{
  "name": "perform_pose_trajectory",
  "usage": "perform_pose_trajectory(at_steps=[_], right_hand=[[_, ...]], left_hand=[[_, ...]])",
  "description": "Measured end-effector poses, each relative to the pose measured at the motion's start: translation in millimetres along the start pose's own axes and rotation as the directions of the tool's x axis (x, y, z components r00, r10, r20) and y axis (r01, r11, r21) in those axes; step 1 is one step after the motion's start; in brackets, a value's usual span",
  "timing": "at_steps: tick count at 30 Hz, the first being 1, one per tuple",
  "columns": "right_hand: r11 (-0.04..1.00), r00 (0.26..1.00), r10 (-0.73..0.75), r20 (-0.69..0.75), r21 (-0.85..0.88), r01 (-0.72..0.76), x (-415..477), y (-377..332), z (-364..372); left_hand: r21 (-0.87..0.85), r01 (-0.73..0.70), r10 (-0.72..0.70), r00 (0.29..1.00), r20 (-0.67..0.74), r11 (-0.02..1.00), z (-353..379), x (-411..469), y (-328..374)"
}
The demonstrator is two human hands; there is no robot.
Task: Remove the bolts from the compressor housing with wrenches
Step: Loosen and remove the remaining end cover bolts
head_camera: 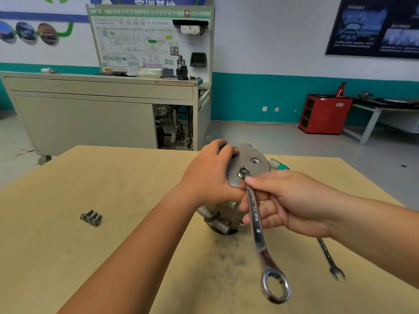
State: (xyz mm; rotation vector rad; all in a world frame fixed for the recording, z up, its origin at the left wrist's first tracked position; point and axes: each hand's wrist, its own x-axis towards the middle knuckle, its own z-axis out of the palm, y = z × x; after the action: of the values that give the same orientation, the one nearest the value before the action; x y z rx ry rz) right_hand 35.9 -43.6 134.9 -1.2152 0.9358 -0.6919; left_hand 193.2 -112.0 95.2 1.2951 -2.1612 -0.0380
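A grey metal compressor housing [254,171] stands on end on the wooden table [127,186]. My left hand [210,173] grips the left edge of its flat top plate. My right hand [283,202] is closed around a chrome combination wrench [258,230] whose far end sits on a bolt [243,171] in the top plate; the ring end points toward me. An empty bolt hole [255,161] shows just behind. Three removed bolts [91,217] lie together at the left. A second wrench [330,260] lies at the right, partly under my right forearm.
Dark smudges [229,257] mark the table in front of the compressor. Beyond the table stand a grey training bench with a wiring board [102,109], a red cabinet [324,114] and a side table [381,109].
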Motion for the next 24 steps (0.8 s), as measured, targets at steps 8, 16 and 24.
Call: perform_pose_trajectory(at_steps=[8,16,24], right_hand=[[0.901,0.986,0.159,0.054,-0.417,-0.122,3,-14,-20],[0.074,0.994,-0.107,0.007,-0.997,0.015,26,-77,-69],[0.904,0.998,-0.054,0.023,-0.423,0.059,9,-42,-45]], left_hand=[[-0.007,-0.015,0.015,1.0,0.002,1.0,-1,-2,-2],[0.01,-0.018,0.018,1.0,0.021,1.0,0,0,-4],[-0.008,-0.001,0.001,1.0,-0.002,1.0,0,-4,-5]])
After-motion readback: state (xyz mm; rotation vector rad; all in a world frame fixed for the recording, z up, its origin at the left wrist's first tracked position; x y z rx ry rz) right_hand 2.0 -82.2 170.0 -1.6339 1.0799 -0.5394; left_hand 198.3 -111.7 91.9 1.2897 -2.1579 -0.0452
